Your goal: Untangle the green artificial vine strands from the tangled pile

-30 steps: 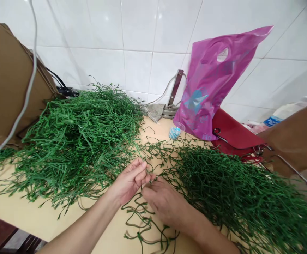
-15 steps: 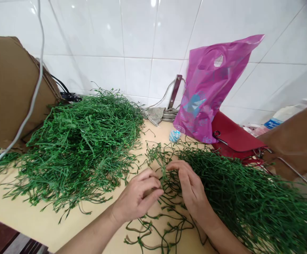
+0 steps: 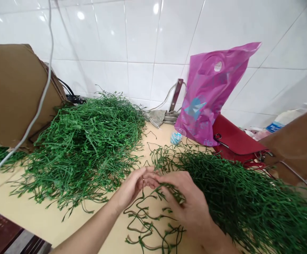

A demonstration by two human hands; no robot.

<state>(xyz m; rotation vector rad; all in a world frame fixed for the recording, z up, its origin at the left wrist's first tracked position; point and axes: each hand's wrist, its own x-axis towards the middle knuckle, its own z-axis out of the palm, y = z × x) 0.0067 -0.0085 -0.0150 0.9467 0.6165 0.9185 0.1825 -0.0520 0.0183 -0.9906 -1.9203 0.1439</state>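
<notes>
Nearest you, loose vine strands (image 3: pixel 148 215) trail across the surface (image 3: pixel 111 236), with open room to their left. Your left hand (image 3: pixel 132 188) pinches a stem (image 3: pixel 143 187) between its fingers (image 3: pixel 149 180); your right hand (image 3: pixel 187 201) curls over strands. Green piles (image 3: pixel 84 148) flank both hands; beyond them stand a pink bag (image 3: pixel 206 95) and a tiled wall (image 3: pixel 143 42).

From the left hand (image 3: pixel 133 188) and right hand (image 3: pixel 187 201), a narrow strip of tabletop (image 3: pixel 156 135) runs up toward the wall, between the left vine heap (image 3: pixel 84 148) and the right vine heap (image 3: pixel 238 187). A small cup (image 3: pixel 176 138) and a pink plastic bag (image 3: pixel 206 95) stand at its upper end. A red purse (image 3: pixel 235 139) lies beyond the right heap. A cardboard sheet (image 3: pixel 13 95) and a hanging white cable (image 3: pixel 46 63) obstruct the upper left, and a brown panel (image 3: pixel 296 141) the right edge. Tabletop stretches along the lower left, while loose vine strands (image 3: pixel 148 218) lie directly below the hands.
</notes>
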